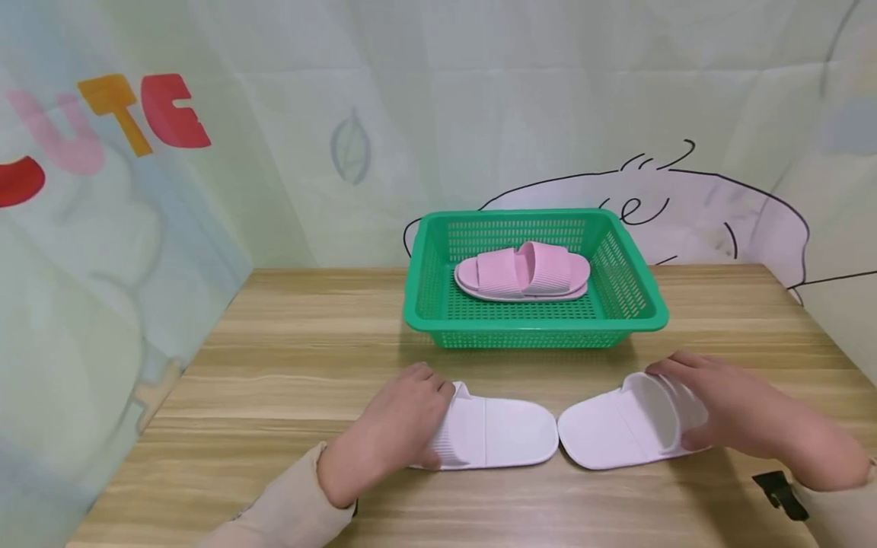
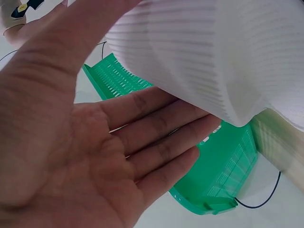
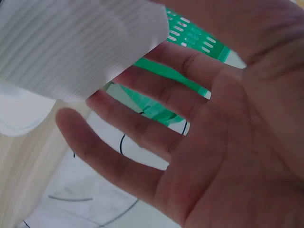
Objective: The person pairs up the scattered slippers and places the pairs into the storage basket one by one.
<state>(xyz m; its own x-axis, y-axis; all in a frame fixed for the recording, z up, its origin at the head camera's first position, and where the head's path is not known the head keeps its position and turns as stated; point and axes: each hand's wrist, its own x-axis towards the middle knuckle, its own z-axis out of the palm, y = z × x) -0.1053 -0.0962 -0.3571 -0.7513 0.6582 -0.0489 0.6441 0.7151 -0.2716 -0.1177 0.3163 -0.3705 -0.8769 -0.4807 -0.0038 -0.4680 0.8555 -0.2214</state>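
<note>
The bench (image 1: 308, 335) carries everything here, and its smooth-looking top could let a slide skid if a hand pushes rather than lifts.

On it, near the back, the green plastic basket (image 1: 534, 325) stands just beyond the hands. Its raised near rim would be the likeliest snag: a slide carried low and forward could strike it and shove the basket back.

Inside lie pink slides (image 1: 500, 274), apparently a pair nested together; anything dropped in carelessly might knock them apart.

In front of the basket, the left white slide (image 1: 517, 431) and the right white slide (image 1: 603, 430) lie on the bench, heel ends meeting, or nearly so, and toes pointing outward. Bringing them together without first turning one could make the heels butt and twist the slides in the grip. The ribbed straps look soft, so uneven pressure may fold them.

Each hand holds its slide across the strap, thumb on the near side and fingers on the far edge: the left hand (image 1: 404, 415) on one, the right hand (image 1: 733, 403) on the other. The fingers are fairly straight, and both little fingers stand off the strap, so the heavy-looking sole could swing down or slip.
</note>
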